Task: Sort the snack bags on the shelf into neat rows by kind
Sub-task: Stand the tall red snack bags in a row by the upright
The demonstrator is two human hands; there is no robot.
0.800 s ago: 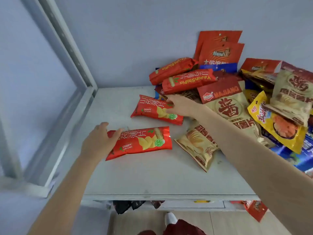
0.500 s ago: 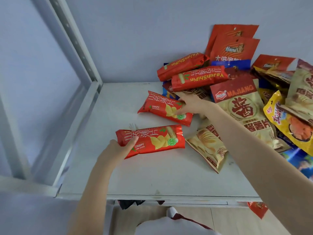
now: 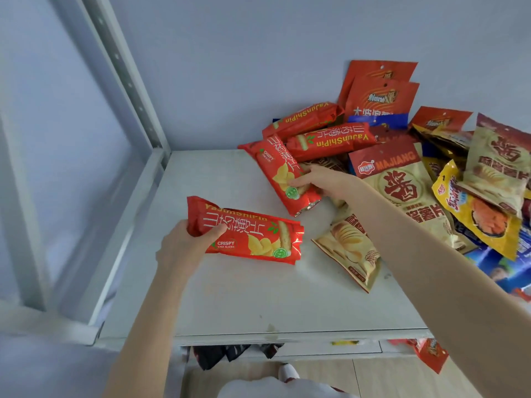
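Note:
My left hand [image 3: 186, 242] grips the left end of a red yam-slice bag [image 3: 253, 237], lifted slightly over the grey shelf [image 3: 244, 300]. My right hand [image 3: 319, 182] holds the lower end of a second red yam-slice bag [image 3: 275, 168], which is tilted with its top toward the back wall. Two more red yam-slice bags [image 3: 330, 139] lie stacked behind it. A pile of mixed snack bags fills the right side, with a beige Majiang chip bag [image 3: 402, 191] on top and a small beige chip bag [image 3: 350, 248] flat under my right forearm.
A yellow bag [image 3: 482, 219], orange-red bags [image 3: 379, 93] leaning on the back wall and blue bags [image 3: 505, 271] sit in the pile. A grey shelf post [image 3: 120, 70] stands at the left. More bags show on the lower shelf [image 3: 428, 351].
My left hand has closed on the near red bag and raised its left end. My right hand has turned the second red bag from lying crosswise to pointing toward the back wall.

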